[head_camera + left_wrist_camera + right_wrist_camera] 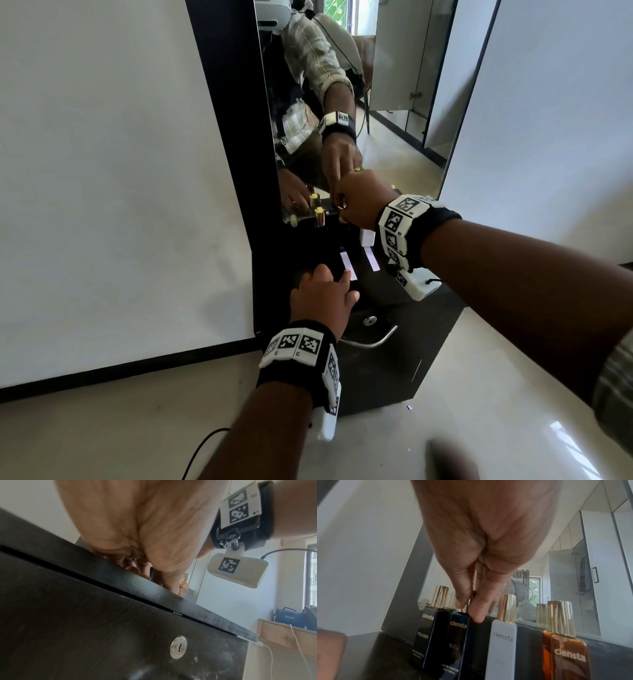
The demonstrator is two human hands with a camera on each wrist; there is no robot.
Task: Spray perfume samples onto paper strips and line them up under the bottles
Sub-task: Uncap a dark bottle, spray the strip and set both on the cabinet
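A person's right hand pinches the BLEU bottle by its neck at the table's back edge. The left hand's fingers lie flat on a paper strip. A careless lift could topple the tightly packed neighbouring bottles.

Caps: shiny gold metal cap on each bottle
Bottles: glossy black glass bottle; matt white bottle; clear amber glass bottle
Strips: matt white paper strip
Cabinet: dark matt wood-grain cabinet, scuffed; round shiny metal lock
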